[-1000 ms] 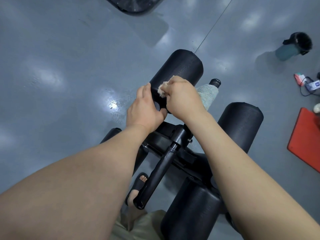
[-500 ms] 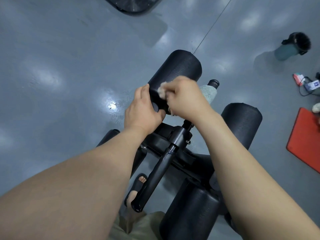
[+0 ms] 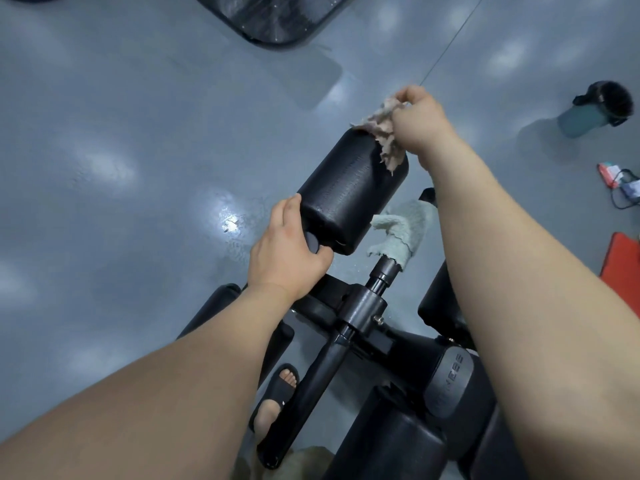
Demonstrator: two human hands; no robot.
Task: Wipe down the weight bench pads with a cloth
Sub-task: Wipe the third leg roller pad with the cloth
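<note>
right hand (image 3: 420, 123): arm stretched far, pinching cloth (image 3: 384, 133) on far end of pad (image 3: 349, 192) | left hand (image 3: 284, 251): fingers curled round pad's near end

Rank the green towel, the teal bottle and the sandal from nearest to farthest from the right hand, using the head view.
1. Green towel, draped just below the right hand.
2. Teal bottle, standing off to the right.
3. Sandal, far down, near the bottom of the view.
</note>
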